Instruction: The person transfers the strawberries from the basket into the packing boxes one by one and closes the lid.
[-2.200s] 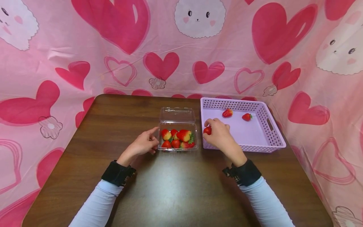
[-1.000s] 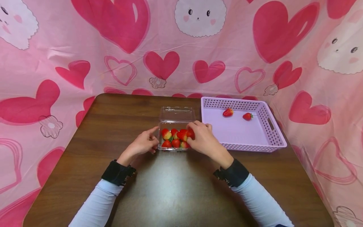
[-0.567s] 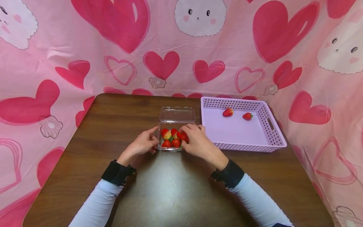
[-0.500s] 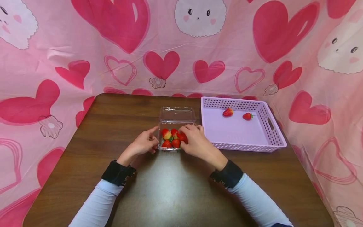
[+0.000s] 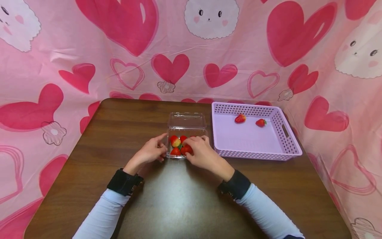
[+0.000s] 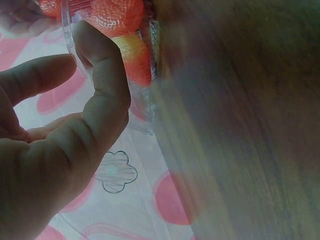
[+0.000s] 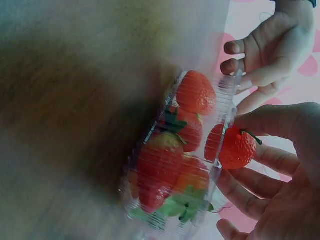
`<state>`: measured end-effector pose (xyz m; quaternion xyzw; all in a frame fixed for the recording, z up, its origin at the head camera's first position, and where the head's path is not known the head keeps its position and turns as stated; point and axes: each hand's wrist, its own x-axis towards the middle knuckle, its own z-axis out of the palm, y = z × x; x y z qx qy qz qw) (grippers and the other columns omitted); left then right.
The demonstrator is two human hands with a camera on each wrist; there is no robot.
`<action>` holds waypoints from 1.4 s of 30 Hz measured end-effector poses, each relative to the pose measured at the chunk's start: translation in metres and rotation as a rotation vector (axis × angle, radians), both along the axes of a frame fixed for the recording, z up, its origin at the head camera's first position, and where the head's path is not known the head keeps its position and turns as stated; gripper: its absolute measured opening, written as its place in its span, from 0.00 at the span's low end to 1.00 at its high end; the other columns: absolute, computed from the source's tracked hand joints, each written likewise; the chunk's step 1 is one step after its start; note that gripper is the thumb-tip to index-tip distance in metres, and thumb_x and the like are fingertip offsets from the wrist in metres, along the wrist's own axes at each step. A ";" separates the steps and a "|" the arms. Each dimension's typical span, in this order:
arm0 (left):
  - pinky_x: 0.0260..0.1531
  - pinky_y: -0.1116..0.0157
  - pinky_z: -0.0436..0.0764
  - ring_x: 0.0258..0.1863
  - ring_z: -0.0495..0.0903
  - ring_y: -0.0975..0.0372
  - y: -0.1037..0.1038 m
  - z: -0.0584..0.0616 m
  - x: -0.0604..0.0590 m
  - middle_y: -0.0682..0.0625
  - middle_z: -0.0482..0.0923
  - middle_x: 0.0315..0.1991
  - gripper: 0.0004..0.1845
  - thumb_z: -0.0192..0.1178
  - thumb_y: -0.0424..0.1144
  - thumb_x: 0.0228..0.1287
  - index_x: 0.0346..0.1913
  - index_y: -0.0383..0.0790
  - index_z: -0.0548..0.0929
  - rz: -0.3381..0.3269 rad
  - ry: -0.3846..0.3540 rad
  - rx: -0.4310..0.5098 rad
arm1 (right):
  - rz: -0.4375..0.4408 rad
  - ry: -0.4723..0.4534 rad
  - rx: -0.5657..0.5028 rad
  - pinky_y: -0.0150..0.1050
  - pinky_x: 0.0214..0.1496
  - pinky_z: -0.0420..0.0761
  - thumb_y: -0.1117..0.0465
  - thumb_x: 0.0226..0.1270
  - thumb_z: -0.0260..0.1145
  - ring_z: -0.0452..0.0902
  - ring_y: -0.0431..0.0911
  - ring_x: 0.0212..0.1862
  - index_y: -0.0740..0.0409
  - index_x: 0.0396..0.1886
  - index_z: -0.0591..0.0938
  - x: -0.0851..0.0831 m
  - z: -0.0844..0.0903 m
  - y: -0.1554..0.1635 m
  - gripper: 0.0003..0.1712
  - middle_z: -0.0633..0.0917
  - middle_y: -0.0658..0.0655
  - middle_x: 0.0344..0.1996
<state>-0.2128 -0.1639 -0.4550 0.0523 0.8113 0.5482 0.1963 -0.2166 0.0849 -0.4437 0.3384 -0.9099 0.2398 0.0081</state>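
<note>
— Head view, from the left: what has the left hand (image 5: 150, 151)?
— Its grip pinches the clear clamshell (image 5: 182, 132) rim on the tabletop (image 5: 119, 132).
— And the right hand (image 5: 200, 154)?
— Over the box, holding one strawberry (image 7: 237, 148); purple basket (image 5: 290, 146) beside.

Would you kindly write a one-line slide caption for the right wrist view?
Right hand pinches a red strawberry over the clear plastic clamshell box of strawberries; left hand grips its edge.

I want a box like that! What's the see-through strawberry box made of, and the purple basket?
The see-through box looks like thin, glossy clear plastic: the strawberries show through its ribbed walls. The purple basket looks like hard, matte plastic, with neat rows of small holes in its sides.
</note>
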 end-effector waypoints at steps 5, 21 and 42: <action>0.33 0.55 0.89 0.29 0.79 0.54 0.001 0.000 0.000 0.39 0.76 0.36 0.39 0.56 0.25 0.74 0.83 0.32 0.54 0.000 0.001 0.005 | 0.009 0.009 0.008 0.65 0.65 0.65 0.61 0.64 0.78 0.80 0.55 0.56 0.60 0.55 0.86 -0.002 -0.006 -0.002 0.21 0.88 0.58 0.50; 0.32 0.54 0.89 0.28 0.79 0.53 -0.001 -0.002 -0.002 0.39 0.76 0.35 0.39 0.55 0.25 0.73 0.83 0.31 0.54 -0.006 0.009 0.013 | 0.009 0.062 -0.039 0.63 0.71 0.66 0.63 0.62 0.80 0.80 0.56 0.57 0.60 0.54 0.86 -0.015 -0.015 -0.010 0.21 0.86 0.61 0.53; 0.33 0.57 0.89 0.27 0.79 0.54 0.001 -0.003 -0.004 0.39 0.76 0.35 0.38 0.55 0.26 0.74 0.83 0.33 0.56 0.002 -0.005 -0.017 | -0.021 0.125 -0.009 0.70 0.71 0.64 0.62 0.65 0.78 0.80 0.55 0.59 0.59 0.56 0.86 -0.022 -0.020 -0.019 0.20 0.86 0.59 0.53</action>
